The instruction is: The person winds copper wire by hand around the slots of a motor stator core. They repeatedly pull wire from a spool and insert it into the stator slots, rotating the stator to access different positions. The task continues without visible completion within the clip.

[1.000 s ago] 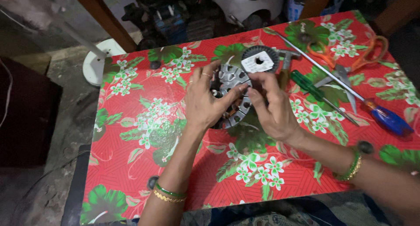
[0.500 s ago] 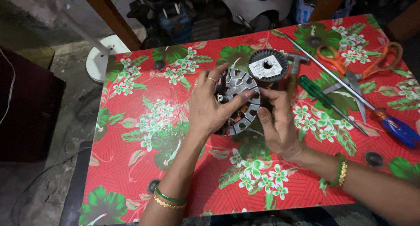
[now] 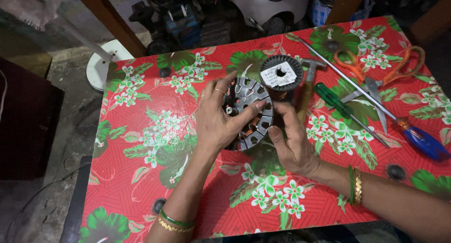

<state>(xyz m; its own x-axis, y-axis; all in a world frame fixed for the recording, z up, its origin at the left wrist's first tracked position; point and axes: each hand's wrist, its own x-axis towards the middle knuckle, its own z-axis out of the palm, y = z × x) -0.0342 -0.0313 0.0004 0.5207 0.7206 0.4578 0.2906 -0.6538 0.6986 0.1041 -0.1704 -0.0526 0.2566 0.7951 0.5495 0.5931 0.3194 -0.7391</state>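
Both hands grip the motor stator [image 3: 251, 113] above the surface [image 3: 141, 177]: left hand [image 3: 217, 121] wraps its face, right hand [image 3: 291, 142] pinches the rim. Inspection step, probably; turning it needs a firm hold.

I count two screwdrivers [image 3: 345, 109] [image 3: 376, 104] at my two o'clock — one scissors [image 3: 376, 71], one hammer [image 3: 306, 85], one wire spool [image 3: 281, 74].

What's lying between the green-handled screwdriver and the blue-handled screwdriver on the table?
In the head view, the orange-handled scissors lie between the green-handled screwdriver and the blue-handled screwdriver; their grey blades cross under the long shaft, over the red floral table cover.
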